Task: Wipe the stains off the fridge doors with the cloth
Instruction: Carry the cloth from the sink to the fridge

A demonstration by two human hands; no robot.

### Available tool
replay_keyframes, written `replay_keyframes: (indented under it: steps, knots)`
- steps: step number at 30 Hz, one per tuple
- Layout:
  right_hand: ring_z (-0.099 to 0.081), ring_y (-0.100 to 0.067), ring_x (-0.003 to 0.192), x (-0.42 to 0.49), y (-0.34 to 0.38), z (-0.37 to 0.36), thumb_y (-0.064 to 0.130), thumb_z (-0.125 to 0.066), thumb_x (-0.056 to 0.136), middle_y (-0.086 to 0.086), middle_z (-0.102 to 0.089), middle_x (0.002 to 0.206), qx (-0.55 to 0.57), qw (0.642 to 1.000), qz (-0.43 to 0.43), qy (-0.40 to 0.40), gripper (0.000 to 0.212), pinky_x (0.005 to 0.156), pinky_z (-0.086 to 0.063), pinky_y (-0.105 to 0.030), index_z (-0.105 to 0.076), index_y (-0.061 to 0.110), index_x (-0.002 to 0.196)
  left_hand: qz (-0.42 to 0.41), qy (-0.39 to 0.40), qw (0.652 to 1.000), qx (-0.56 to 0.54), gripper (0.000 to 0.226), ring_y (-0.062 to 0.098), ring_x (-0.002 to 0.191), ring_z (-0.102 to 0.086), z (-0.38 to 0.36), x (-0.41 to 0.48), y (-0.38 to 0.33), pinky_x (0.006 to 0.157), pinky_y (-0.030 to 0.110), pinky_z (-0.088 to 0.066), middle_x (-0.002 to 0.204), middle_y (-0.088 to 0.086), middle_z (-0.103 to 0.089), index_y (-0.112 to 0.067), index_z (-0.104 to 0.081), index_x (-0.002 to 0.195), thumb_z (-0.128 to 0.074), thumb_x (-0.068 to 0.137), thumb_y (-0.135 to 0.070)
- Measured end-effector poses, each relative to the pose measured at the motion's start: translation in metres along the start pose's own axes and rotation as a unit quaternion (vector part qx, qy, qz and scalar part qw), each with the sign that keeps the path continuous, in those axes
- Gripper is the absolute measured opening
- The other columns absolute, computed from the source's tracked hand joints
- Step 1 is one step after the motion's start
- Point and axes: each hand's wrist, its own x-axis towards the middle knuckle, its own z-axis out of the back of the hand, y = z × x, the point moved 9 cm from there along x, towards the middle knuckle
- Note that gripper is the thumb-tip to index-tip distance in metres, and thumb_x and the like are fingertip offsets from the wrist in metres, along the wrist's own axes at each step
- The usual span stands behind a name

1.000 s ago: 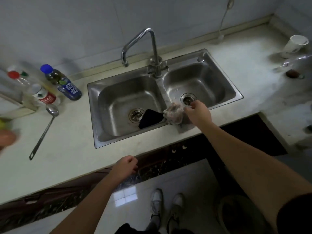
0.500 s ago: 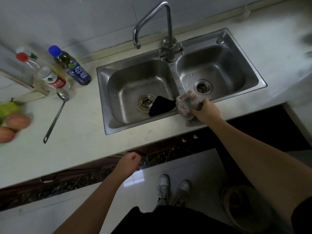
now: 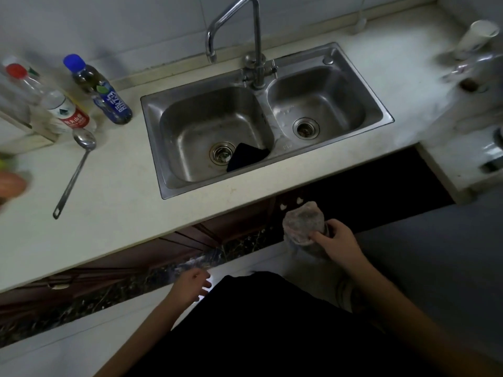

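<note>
My right hand point(image 3: 339, 242) grips a crumpled pinkish-grey cloth point(image 3: 302, 223), held in the air below the counter's front edge, in front of the dark cabinet. My left hand point(image 3: 190, 287) hangs lower left over the floor, fingers loosely spread, holding nothing. A second, dark cloth point(image 3: 245, 156) lies in the left basin of the steel double sink point(image 3: 353, 85), beside the drain. No fridge is in view.
A tall tap point(image 3: 255, 50) stands behind the sink. On the pale counter point(image 3: 117, 197) left of it lie a long ladle point(image 3: 76, 170) and two bottles point(image 3: 100, 93). A white cup point(image 3: 476, 36) stands far right. The counter steps down at the right end point(image 3: 462, 170).
My right hand has lifted the pinkish cloth off the sink's front rim and drawn it down and back below the counter edge. My left hand's fingers have loosened from a fist.
</note>
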Motion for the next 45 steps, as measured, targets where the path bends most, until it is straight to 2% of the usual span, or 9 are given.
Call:
replay_keyframes:
  steps: [7,14,24,26,30,33,36,39,45]
  knots:
    - [-0.058,-0.015,0.08,0.007,0.001,-0.013,0.017,-0.074,0.092,-0.009,-0.062,0.091,-0.083,0.996,0.027,0.025,0.018,0.064,-0.044,-0.027,-0.061,0.005,0.097,0.016,-0.061,0.995,-0.081,0.023,0.026,0.066,-0.057,0.016,-0.03,0.037,0.059,0.026,-0.034,0.093,0.018,-0.067,-0.001,-0.064,0.101,-0.045,0.103,-0.014]
    - [-0.062,-0.024,0.088,0.034,0.046,-0.117,0.028,-0.077,0.089,-0.008,-0.064,0.096,-0.256,0.936,0.116,0.213,0.028,0.075,-0.049,-0.04,-0.061,0.009,0.101,0.086,-0.164,0.95,-0.252,0.023,0.026,0.069,-0.06,-0.003,-0.091,0.136,0.058,0.026,-0.036,0.091,0.016,-0.07,0.001,-0.065,0.103,-0.05,0.099,-0.016]
    - [-0.066,-0.02,0.089,-0.124,0.111,-0.335,0.029,-0.079,0.086,-0.005,-0.068,0.096,-0.34,0.767,0.262,0.477,0.025,0.074,-0.053,-0.039,-0.061,0.014,0.093,0.225,-0.29,0.777,-0.512,0.026,0.025,0.066,-0.061,-0.164,-0.208,0.331,0.062,0.032,-0.052,0.079,0.018,-0.07,-0.004,-0.071,0.087,-0.056,0.098,-0.021]
    - [-0.066,-0.014,0.088,-0.163,0.117,-0.372,0.026,-0.078,0.087,0.0,-0.068,0.096,-0.362,0.722,0.285,0.517,0.021,0.066,-0.05,-0.03,-0.062,0.016,0.096,0.254,-0.299,0.724,-0.567,0.031,0.022,0.057,-0.054,-0.197,-0.221,0.358,0.048,0.023,-0.041,0.064,0.01,-0.062,-0.01,-0.067,0.081,-0.048,0.104,-0.018]
    - [-0.063,-0.005,0.084,-0.218,0.123,-0.436,0.025,-0.078,0.087,0.007,-0.066,0.093,-0.401,0.659,0.323,0.548,0.019,0.061,-0.043,-0.023,-0.059,0.026,0.09,0.303,-0.283,0.636,-0.65,0.031,0.023,0.051,-0.054,-0.245,-0.229,0.394,0.054,0.023,-0.033,0.058,0.009,-0.06,-0.002,-0.066,0.089,-0.047,0.104,-0.021]
    - [-0.062,-0.004,0.085,-0.241,0.128,-0.474,0.025,-0.078,0.087,0.008,-0.066,0.093,-0.42,0.645,0.336,0.543,0.019,0.063,-0.044,-0.023,-0.059,0.026,0.092,0.3,-0.286,0.636,-0.651,0.033,0.019,0.058,-0.062,-0.217,-0.235,0.407,0.055,0.025,-0.042,0.071,0.01,-0.063,0.003,-0.068,0.092,-0.043,0.105,-0.014]
    - [-0.064,-0.009,0.085,-0.254,0.137,-0.512,0.025,-0.078,0.086,0.004,-0.068,0.093,-0.428,0.655,0.341,0.521,0.02,0.063,-0.045,-0.025,-0.062,0.018,0.096,0.28,-0.286,0.654,-0.642,0.036,0.025,0.081,-0.067,-0.155,-0.229,0.434,0.074,0.033,-0.053,0.095,0.02,-0.071,-0.005,-0.069,0.083,-0.044,0.105,-0.019]
    - [-0.066,-0.012,0.087,-0.261,0.149,-0.55,0.026,-0.078,0.086,0.001,-0.069,0.096,-0.43,0.667,0.332,0.511,0.022,0.063,-0.046,-0.027,-0.062,0.016,0.098,0.258,-0.305,0.658,-0.639,0.029,0.027,0.058,-0.06,-0.075,-0.226,0.457,0.052,0.027,-0.048,0.074,0.017,-0.066,-0.002,-0.063,0.083,-0.047,0.102,-0.017]
    - [-0.066,-0.019,0.091,-0.283,0.175,-0.664,0.028,-0.079,0.086,-0.003,-0.069,0.103,-0.461,0.645,0.34,0.507,0.03,0.064,-0.047,-0.027,-0.063,0.013,0.107,0.201,-0.332,0.641,-0.662,0.02,0.026,0.072,-0.064,0.071,-0.208,0.511,0.061,0.026,-0.042,0.087,0.013,-0.07,-0.005,-0.064,0.098,-0.05,0.099,-0.02]
